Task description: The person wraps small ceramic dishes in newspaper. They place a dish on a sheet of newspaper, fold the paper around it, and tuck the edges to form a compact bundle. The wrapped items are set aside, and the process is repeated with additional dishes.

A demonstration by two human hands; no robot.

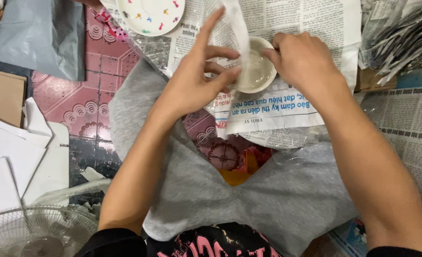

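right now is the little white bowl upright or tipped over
Upright: the small white bowl sits rim up on newspaper, its inside visible between both hands.

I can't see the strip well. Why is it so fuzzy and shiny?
Head view: the pale translucent strip above the small white round bowl looks smeared, probably motion blur; the left hand and right hand stay sharp; soft even light, faint shadows, slight sheen inside the bowl.
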